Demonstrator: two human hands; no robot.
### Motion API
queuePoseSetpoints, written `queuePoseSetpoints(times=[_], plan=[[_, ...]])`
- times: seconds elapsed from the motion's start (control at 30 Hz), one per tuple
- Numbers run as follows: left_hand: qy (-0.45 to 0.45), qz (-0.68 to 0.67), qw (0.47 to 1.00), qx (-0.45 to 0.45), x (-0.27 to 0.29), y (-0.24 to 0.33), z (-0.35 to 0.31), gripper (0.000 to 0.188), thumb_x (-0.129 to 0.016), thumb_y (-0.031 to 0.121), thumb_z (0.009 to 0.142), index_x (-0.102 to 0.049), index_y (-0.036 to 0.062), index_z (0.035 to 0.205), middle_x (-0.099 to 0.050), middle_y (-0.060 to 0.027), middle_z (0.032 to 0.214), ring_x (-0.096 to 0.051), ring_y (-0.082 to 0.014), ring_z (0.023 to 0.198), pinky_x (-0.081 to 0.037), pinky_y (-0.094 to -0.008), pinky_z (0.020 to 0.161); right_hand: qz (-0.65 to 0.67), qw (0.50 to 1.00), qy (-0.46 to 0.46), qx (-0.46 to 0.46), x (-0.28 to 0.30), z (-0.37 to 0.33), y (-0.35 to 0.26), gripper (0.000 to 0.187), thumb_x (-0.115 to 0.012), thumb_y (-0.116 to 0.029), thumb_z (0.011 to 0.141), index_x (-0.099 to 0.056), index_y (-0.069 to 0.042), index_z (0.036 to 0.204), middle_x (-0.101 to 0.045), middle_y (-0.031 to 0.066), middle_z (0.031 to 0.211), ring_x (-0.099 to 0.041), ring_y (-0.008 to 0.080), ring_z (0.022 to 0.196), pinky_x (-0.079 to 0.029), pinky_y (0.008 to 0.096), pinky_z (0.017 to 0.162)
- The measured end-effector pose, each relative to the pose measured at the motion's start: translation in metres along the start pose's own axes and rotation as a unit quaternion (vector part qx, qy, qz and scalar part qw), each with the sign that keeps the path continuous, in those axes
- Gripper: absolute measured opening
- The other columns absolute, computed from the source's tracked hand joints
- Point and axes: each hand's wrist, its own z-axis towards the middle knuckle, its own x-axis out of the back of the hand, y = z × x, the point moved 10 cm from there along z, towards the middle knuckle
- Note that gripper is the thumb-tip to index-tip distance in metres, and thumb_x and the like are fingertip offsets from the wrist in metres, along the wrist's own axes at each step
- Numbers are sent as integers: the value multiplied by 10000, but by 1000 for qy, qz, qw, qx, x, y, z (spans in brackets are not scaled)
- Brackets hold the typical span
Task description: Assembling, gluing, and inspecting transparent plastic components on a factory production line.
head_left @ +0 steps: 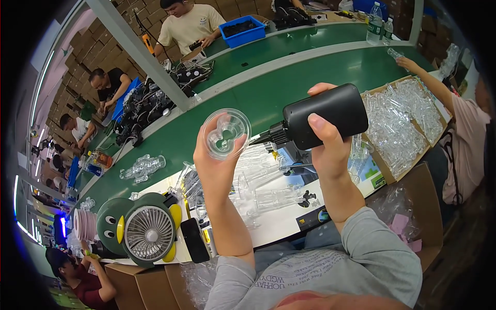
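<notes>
Upside-down lettering [310,263] runs right across the grey T-shirt [372,258]! Tiny print, too small to read, dots the white sheet [281,226], and green labels [374,24] wrap the water bottles [374,37]!

back: stacked brown cartons [95,46] | furniture: green workbench [289,77], grey metal frame [139,51] | light: white strips [15,199]

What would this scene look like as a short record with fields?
Left hand: holds a clear round plastic piece
Right hand: holds a black bottle on its side
Nozzle: points toward the clear piece; contact unclear
Below hands: clear plastic parts on a printed sheet
Person's left: green penguin-shaped fan, dark flat device
Person's right: cardboard tray heaped with clear pieces
Across: co-worker in light shirt, blue bin
</notes>
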Motion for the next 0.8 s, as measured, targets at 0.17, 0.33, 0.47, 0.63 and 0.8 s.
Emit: queuePoseSetpoints(times=[0.17, 0.33, 0.47, 0.63, 0.8], plan=[[1, -13, 1000, -4, 2, 4, -1, 422, -765, 68, 697, -595, 4, 1078, -604, -79, 1059, -577, -170, 962, -455, -281, 853, 15, 1000, 2, -7, 1, -2, 1, 350, -624, -56, 739, -526, -17, 1072, -556, 56, 973, -550, 91, 793, -465, 232, 718], [2, -19, 1000, -1, 2, 5, -1, 416, -766, 65, 695, -597, 5, 1070, -603, -75, 1054, -577, -168, 950, -455, -277, 846, 48, 999, 7, -17, 0, -2, 3, 360, -620, -49, 735, -514, -13, 1078, -539, 60, 1028, -552, 96, 822, -472, 236, 725], [2, -8, 1000, -17, 1, 8, -2, 412, -768, 65, 692, -600, 6, 1063, -603, -73, 1050, -580, -170, 942, -456, -275, 842, 47, 999, -2, -14, 0, -2, 3, 359, -619, -48, 741, -509, -12, 1081, -535, 62, 1042, -554, 98, 828, -473, 237, 730], [8, 5, 999, -36, 1, 13, -2, 417, -768, 60, 686, -601, 6, 1065, -605, -74, 1051, -582, -169, 943, -456, -279, 844, 44, 999, -8, -16, 1, 0, 5, 357, -624, -51, 746, -512, -13, 1082, -542, 58, 1028, -561, 102, 837, -477, 243, 732], [6, 29, 999, -37, 2, 15, -1, 429, -766, 58, 681, -600, 2, 1073, -609, -77, 1059, -582, -171, 952, -454, -282, 850, 52, 998, -8, -16, 1, 1, 6, 359, -627, -51, 745, -513, -13, 1083, -545, 57, 1025, -566, 105, 835, -479, 243, 730]])
